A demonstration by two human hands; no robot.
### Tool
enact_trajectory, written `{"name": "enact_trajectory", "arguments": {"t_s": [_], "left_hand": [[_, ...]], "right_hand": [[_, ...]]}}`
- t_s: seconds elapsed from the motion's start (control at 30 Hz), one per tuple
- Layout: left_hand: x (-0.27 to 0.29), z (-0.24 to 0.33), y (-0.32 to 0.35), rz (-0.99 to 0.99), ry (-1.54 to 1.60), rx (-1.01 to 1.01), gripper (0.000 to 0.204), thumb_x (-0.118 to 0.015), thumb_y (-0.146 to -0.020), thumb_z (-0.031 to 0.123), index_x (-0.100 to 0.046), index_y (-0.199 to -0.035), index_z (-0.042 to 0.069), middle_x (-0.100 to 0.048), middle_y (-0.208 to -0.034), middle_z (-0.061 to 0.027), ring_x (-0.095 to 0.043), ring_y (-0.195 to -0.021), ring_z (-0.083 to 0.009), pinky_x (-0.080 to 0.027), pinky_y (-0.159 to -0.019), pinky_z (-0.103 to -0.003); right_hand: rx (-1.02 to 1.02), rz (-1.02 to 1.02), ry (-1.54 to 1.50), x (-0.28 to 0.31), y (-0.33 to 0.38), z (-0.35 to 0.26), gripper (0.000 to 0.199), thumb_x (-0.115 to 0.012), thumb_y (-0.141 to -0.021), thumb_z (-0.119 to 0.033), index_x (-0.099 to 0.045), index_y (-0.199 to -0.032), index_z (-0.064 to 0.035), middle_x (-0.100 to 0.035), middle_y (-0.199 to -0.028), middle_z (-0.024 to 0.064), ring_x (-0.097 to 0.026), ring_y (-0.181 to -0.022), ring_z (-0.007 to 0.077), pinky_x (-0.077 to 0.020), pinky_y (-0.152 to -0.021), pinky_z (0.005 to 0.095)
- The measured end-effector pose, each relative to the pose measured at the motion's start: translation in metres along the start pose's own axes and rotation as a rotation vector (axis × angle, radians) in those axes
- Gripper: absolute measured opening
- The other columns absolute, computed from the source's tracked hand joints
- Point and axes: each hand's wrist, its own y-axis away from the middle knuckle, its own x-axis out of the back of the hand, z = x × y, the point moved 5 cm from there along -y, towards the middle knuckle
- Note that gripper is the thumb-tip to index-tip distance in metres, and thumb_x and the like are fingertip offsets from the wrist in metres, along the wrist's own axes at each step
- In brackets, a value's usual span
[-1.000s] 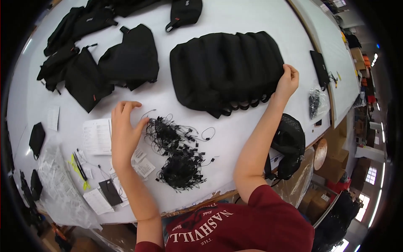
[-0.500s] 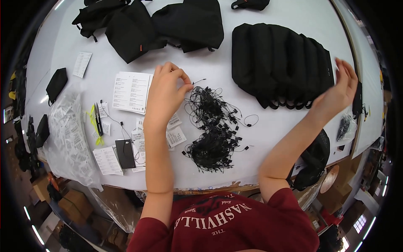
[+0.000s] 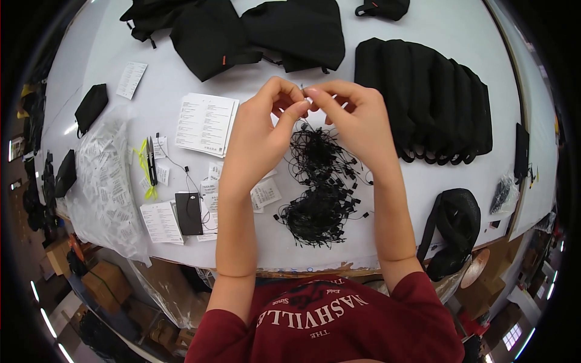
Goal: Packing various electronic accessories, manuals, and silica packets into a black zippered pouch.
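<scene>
The right hand (image 3: pixel 357 112) is away from the black pouches (image 3: pixel 417 91) at right and meets the left hand (image 3: pixel 266 121) at upper centre; the black mesh item (image 3: pixel 457 224), lower right, shows clear of the forearm.

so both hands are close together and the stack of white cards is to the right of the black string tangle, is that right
Not quite: the stack of white cards is to the left of the black string tangle, as the head view shows. The left hand and right hand are indeed close together.
</scene>
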Motion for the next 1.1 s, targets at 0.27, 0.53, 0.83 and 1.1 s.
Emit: {"name": "enact_trajectory", "arguments": {"t_s": [0.27,0.53,0.83,1.1], "left_hand": [[0.004,-0.002,-0.001,0.033,-0.004,-0.041,0.012,-0.064,-0.084,0.008,-0.058,-0.086,-0.002,-0.065,-0.074,-0.0065,-0.060,-0.067,-0.0151,-0.047,-0.065,-0.027],[0.016,0.000,-0.002,0.052,-0.155,-0.095,0.023,-0.072,-0.078,0.016,-0.060,-0.091,0.000,-0.065,-0.083,-0.0096,-0.062,-0.076,-0.0200,-0.048,-0.072,-0.030],[0.099,-0.042,0.027,0.174,-0.852,0.356,0.105,-0.087,-0.055,0.028,-0.031,-0.143,0.010,-0.044,-0.138,-0.0184,-0.046,-0.125,-0.0344,-0.042,-0.098,-0.038],[0.110,-0.008,0.036,0.367,-0.597,0.327,0.102,-0.084,-0.060,0.022,-0.029,-0.144,0.007,-0.048,-0.132,-0.0196,-0.048,-0.122,-0.0357,-0.043,-0.098,-0.041]], "right_hand": [[-0.017,0.001,-0.218,0.000,-0.002,0.002,0.019,-0.071,-0.079,-0.021,-0.073,-0.085,-0.0036,-0.067,-0.069,0.0007,-0.051,-0.057,0.0056,-0.0371,-0.050,0.0204],[-0.017,0.024,-0.256,0.000,-0.002,0.003,0.013,-0.068,-0.080,-0.016,-0.070,-0.080,-0.0029,-0.069,-0.076,0.0008,-0.053,-0.063,0.0042,-0.0377,-0.052,0.0194],[-0.149,-0.114,-0.792,0.021,-0.004,0.004,0.016,-0.062,-0.085,-0.018,-0.063,-0.087,-0.0021,-0.049,-0.061,-0.0029,-0.037,-0.054,0.0028,-0.0294,-0.050,0.0193],[-0.077,-0.023,-0.636,0.039,0.003,-0.011,0.015,-0.068,-0.082,-0.016,-0.065,-0.087,-0.0019,-0.043,-0.061,-0.0089,-0.032,-0.055,0.0005,-0.0237,-0.051,0.0181]]}}
